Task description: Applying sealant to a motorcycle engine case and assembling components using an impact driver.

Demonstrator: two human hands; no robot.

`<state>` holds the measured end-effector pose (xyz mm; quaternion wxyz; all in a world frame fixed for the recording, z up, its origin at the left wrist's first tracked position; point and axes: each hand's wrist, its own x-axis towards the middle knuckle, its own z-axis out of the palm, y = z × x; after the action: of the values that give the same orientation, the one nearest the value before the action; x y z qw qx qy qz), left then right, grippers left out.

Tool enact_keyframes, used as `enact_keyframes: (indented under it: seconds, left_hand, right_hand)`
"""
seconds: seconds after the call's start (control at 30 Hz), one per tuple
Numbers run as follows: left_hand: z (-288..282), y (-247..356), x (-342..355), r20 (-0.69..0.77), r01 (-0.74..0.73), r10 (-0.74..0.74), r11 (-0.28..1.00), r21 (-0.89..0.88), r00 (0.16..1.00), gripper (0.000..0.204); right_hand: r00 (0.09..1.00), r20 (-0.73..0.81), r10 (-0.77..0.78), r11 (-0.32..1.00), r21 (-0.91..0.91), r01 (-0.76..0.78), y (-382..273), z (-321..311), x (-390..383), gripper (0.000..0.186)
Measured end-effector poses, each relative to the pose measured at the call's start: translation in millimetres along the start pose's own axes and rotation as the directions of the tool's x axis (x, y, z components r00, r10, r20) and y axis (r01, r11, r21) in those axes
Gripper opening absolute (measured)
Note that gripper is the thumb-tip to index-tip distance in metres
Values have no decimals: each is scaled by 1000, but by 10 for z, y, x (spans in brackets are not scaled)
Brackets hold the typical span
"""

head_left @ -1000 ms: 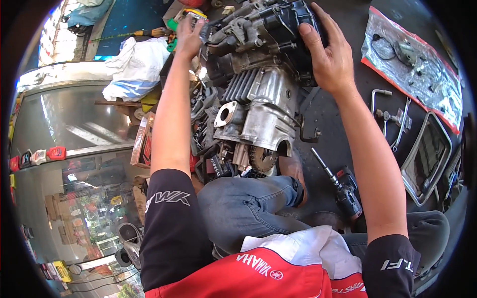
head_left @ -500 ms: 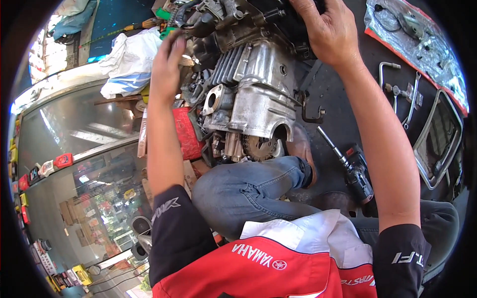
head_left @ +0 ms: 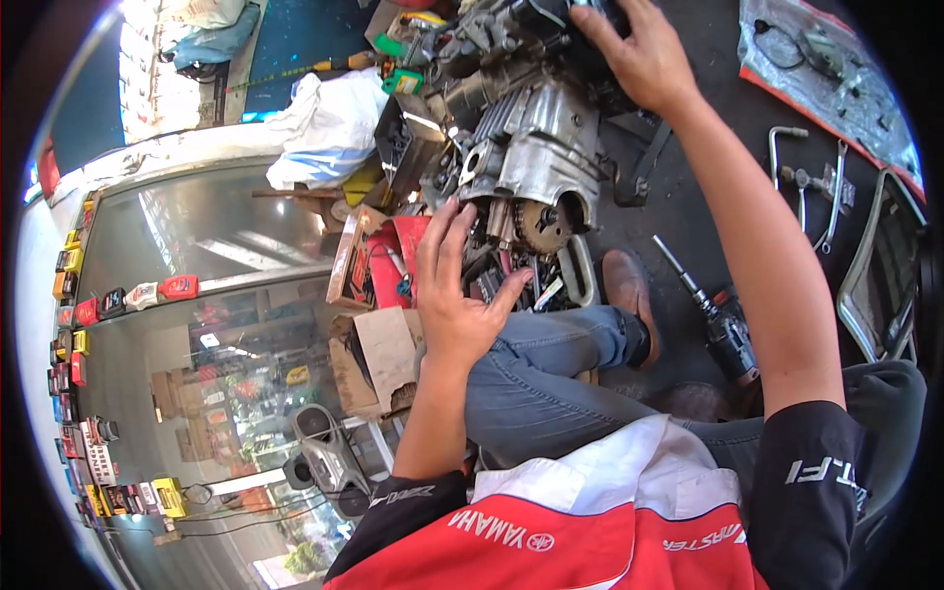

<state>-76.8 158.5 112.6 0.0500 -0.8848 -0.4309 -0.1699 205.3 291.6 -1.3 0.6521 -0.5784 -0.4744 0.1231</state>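
A silver engine (head_left: 546, 143) with a finned cylinder lies ahead of me, its toothed sprocket (head_left: 544, 226) showing at the near end. My right hand (head_left: 649, 59) grips a black part (head_left: 541, 25) at the engine's far end, thumb toward the left; some fingertips fall outside the picture. My left hand (head_left: 460, 310) hovers above the clutter just short of the engine, fingers spread and holding nothing. Below the engine, a red box (head_left: 408, 256) and small loose parts are partly covered by that hand.
A cordless power driver (head_left: 728, 329) with a long socket extension lies right of my shoe (head_left: 627, 295). Farther right are an L-shaped wrench (head_left: 772, 152), a spanner (head_left: 838, 202) and a plastic bag (head_left: 836, 74) of parts. A glass display case (head_left: 226, 344) fills the left side, with a white sack (head_left: 329, 123) beyond.
My left hand has left the engine's far left side and come back toward me, fingers spreading. My right hand stays at the black part. The whole view has shifted.
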Motion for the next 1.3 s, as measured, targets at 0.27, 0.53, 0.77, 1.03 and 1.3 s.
enact_keyframes:
  seconds: [0.27, 0.53, 0.77, 1.03, 1.3]
  left_hand:
    - [148, 235, 55, -91, -172, 185, 975, 139, 979, 75]
    - [232, 198, 40, -144, -142, 168, 975, 171, 975, 65]
    - [397, 238, 26, -217, -113, 160, 970, 215, 963, 65]
    - [506, 193, -43, -257, -96, 162, 963, 253, 953, 68]
    - [534, 9, -105, -262, -124, 213, 940, 317, 941, 66]
  right_hand:
    - [997, 46, 58, 997, 54, -61, -26, -41, -17, 79]
    - [997, 70, 45, 998, 49, -49, -145, -94, -3, 79]
    - [996, 76, 40, 999, -13, -39, -132, -79, 10, 81]
    - [948, 294, 122, 928, 306, -214, 50, -249, 47, 99]
    - [965, 251, -72, 997, 48, 62, 99, -218, -75, 124]
